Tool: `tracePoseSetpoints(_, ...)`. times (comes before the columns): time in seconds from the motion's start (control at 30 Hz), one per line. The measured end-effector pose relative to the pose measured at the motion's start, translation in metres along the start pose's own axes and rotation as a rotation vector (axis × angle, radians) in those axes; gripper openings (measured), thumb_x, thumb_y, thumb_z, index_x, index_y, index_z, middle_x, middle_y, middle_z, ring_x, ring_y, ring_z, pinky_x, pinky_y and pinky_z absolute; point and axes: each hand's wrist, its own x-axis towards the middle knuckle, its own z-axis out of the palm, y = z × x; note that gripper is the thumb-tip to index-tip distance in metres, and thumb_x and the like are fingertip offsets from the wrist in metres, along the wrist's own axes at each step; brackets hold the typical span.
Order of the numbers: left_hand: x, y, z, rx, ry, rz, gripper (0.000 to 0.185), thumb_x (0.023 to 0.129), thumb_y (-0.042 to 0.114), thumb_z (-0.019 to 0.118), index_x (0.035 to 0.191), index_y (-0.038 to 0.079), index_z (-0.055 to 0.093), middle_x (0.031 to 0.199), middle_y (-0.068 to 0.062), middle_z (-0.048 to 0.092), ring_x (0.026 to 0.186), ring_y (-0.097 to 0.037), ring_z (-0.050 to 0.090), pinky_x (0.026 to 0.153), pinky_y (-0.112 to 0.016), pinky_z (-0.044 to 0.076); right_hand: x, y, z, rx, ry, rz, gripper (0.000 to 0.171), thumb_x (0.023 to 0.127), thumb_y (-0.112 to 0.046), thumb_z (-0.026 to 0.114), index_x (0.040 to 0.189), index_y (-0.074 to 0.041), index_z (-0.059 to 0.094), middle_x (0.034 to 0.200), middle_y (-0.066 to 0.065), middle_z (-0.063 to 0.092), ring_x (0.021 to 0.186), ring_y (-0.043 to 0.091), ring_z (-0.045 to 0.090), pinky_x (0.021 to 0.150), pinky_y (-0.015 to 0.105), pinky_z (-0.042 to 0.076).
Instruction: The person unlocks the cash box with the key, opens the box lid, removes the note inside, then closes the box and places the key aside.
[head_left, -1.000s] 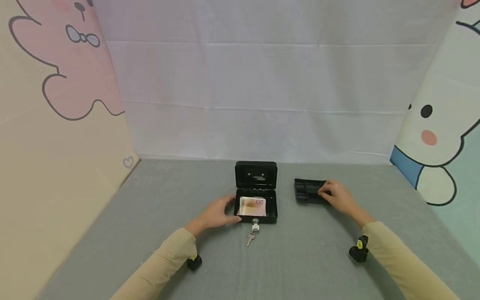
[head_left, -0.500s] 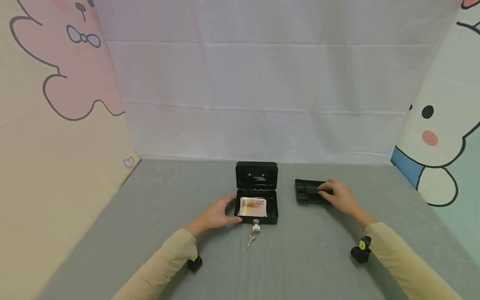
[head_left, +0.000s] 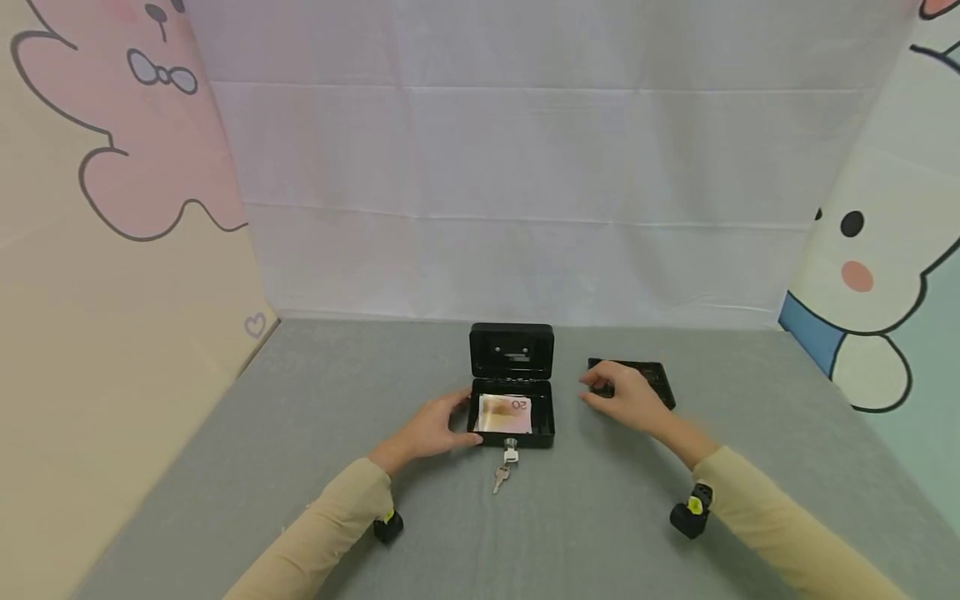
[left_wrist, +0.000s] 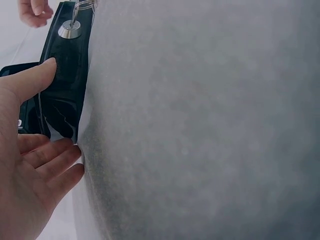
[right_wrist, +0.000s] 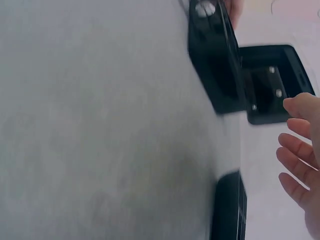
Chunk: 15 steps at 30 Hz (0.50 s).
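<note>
A small black cash box [head_left: 546, 421] stands in the middle of the grey table with its lid [head_left: 512, 350] upright. A banknote [head_left: 504, 412] lies inside. One key [head_left: 510, 446] sits in the front lock and a second key [head_left: 500, 478] hangs from it onto the cloth. My left hand [head_left: 431, 429] rests against the box's left front corner, the thumb [left_wrist: 35, 75] on the front wall [left_wrist: 65, 85] and the fingers straight. My right hand [head_left: 626, 400] hovers between the box and a black coin tray [head_left: 656, 377], fingers [right_wrist: 300, 145] spread and holding nothing.
Grey cloth [head_left: 300, 400] covers the table. A white sheet [head_left: 525, 208] hangs behind it, and cartoon-printed panels [head_left: 112, 250] close the left and right sides. A black wrist camera [head_left: 387, 525] sits under each sleeve.
My right hand has come off the coin tray and moved left toward the box. The left hand, box and keys have stayed in place.
</note>
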Motion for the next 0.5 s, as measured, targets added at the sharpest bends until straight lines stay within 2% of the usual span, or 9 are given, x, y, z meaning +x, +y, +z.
tracePoseSetpoints(0.3, 0.000, -0.001, 0.000, 0.007, -0.008, 0.001, 0.079, 0.076, 0.033, 0.072, 0.136, -0.005, 0.036, 0.128, -0.017, 0.050, 0.115, -0.028, 0.050, 0.095, -0.043, 0.039, 0.017, -0.032, 0.031, 0.143, -0.063, -0.042, 0.022, 0.080, -0.013, 0.068, 0.098, -0.001, 0.065, 0.094, 0.009, 0.064, 0.082, 0.023, 0.058, 0.072, 0.043, 0.048)
tracePoseSetpoints(0.5, 0.000, -0.002, 0.001, 0.009, -0.009, -0.006, 0.079, 0.076, 0.034, 0.072, 0.136, -0.004, 0.036, 0.129, -0.016, 0.050, 0.115, -0.027, 0.050, 0.096, -0.043, 0.039, 0.029, -0.040, 0.049, 0.167, -0.083, -0.087, 0.023, 0.080, -0.013, 0.068, 0.099, 0.001, 0.065, 0.094, 0.010, 0.062, 0.082, 0.024, 0.058, 0.071, 0.037, 0.050)
